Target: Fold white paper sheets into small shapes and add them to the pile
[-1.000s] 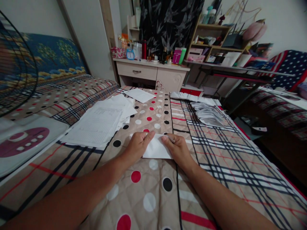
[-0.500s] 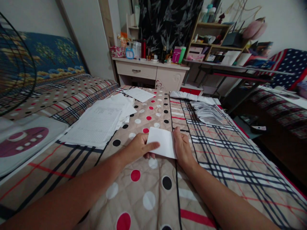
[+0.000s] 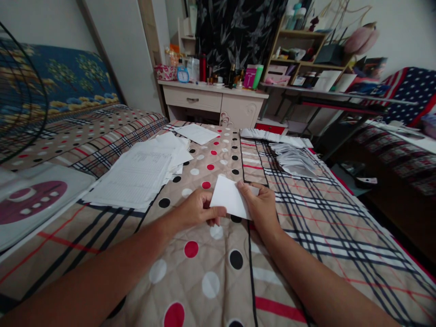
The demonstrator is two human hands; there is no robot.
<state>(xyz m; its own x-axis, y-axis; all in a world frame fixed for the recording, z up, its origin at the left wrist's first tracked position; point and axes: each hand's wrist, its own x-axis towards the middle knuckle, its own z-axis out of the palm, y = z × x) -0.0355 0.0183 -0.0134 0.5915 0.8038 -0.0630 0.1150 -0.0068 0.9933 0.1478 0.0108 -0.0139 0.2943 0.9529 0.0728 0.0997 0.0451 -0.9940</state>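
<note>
Between my two hands is a small white folded paper [image 3: 229, 196], held just above the patterned bedspread [image 3: 211, 254]. My left hand [image 3: 203, 208] pinches its lower left corner, thumb on top and fingers underneath. Closed on its right side, my right hand [image 3: 260, 204] lays its thumb over the top face while the fingers go behind. A bit of white paper shows past the right thumb. To the left lies a stack of printed sheets [image 3: 132, 175], with one loose white sheet [image 3: 197, 133] beyond it.
A pile of folded papers [image 3: 294, 160] lies at the right, behind it a long folded paper strip [image 3: 275, 137]. A white plastic bag [image 3: 76, 179] with a purple print sits at far left, near a fan [image 3: 23, 91]. A white dresser [image 3: 194, 97] stands beyond the bed.
My right hand has turned inward and its thumb has slid leftward over the paper. The paper has tilted, its top edge now sloping down to the right. My left hand keeps its pinch.
</note>
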